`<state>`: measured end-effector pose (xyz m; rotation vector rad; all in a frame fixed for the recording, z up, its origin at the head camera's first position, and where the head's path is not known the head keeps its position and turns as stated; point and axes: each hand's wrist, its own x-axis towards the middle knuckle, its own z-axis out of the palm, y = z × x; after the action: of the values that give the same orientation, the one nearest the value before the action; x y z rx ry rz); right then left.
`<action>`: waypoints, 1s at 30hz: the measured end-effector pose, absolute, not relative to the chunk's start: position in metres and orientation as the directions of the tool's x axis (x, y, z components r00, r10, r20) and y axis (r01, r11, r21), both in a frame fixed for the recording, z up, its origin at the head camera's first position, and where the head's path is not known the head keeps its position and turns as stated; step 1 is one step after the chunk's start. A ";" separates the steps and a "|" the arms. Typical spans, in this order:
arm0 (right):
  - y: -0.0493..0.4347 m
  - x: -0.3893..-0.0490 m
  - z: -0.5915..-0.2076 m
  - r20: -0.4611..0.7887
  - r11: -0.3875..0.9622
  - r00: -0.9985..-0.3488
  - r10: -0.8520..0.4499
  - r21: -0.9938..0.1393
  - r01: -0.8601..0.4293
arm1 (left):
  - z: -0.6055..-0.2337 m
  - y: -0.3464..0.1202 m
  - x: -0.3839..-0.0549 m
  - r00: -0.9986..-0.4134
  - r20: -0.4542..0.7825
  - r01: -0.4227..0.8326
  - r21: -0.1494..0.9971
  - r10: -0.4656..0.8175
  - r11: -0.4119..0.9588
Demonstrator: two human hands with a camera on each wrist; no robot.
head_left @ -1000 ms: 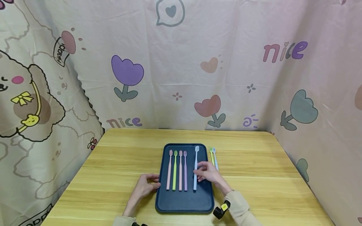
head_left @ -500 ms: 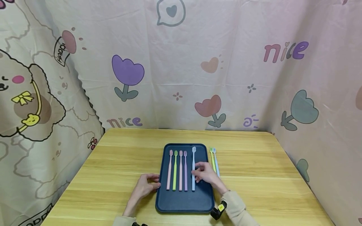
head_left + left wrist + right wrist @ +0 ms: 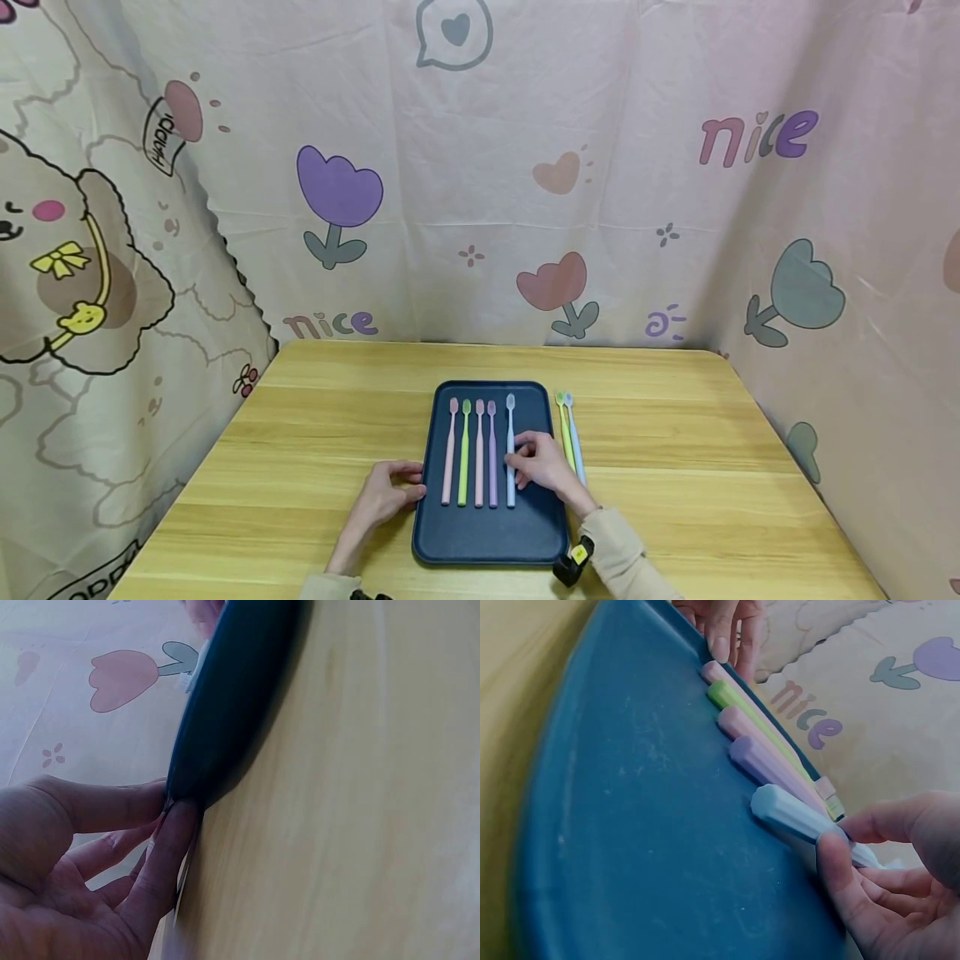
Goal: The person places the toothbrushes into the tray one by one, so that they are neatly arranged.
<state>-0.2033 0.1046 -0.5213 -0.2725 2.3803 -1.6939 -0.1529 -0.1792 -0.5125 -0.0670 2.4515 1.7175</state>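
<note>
One blue toothbrush (image 3: pixel 796 814) lies pinched in the right hand (image 3: pixel 538 461); the left hand (image 3: pixel 384 493) pinches the tray (image 3: pixel 491 537) by its left edge.

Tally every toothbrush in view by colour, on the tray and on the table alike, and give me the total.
Pink toothbrushes: 2
Green toothbrushes: 2
Blue toothbrushes: 2
Purple toothbrush: 1
Total: 7

Beige sleeves (image 3: pixel 628 552), black right-wrist device (image 3: pixel 567 573) with a yellow patch (image 3: pixel 578 554), black piece (image 3: pixel 369 596) at the left cuff (image 3: pixel 328 587)
</note>
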 end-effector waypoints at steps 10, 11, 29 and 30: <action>0.103 -0.203 -0.524 -0.024 0.367 -0.964 -0.263 -0.927 -0.077 | -0.512 -0.177 -0.153 -0.988 -0.155 -0.138 0.928 0.023 0.345; 0.103 -0.204 -0.524 -0.020 0.367 -0.964 -0.263 -0.927 -0.081 | -0.512 -0.177 -0.153 -0.988 -0.155 -0.138 0.928 0.021 0.345; 0.107 -0.199 -0.528 0.016 0.339 -0.951 -0.309 -0.932 -0.126 | -0.512 -0.176 -0.153 -0.986 -0.168 -0.155 0.921 0.005 0.356; 0.107 -0.199 -0.529 0.017 0.335 -0.950 -0.313 -0.934 -0.127 | -0.512 -0.176 -0.153 -0.986 -0.168 -0.155 0.922 0.007 0.355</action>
<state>-0.1989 0.1074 -0.5286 -0.4040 2.4267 -1.6731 -0.1528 -0.1765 -0.5115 -0.1355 2.4652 1.7017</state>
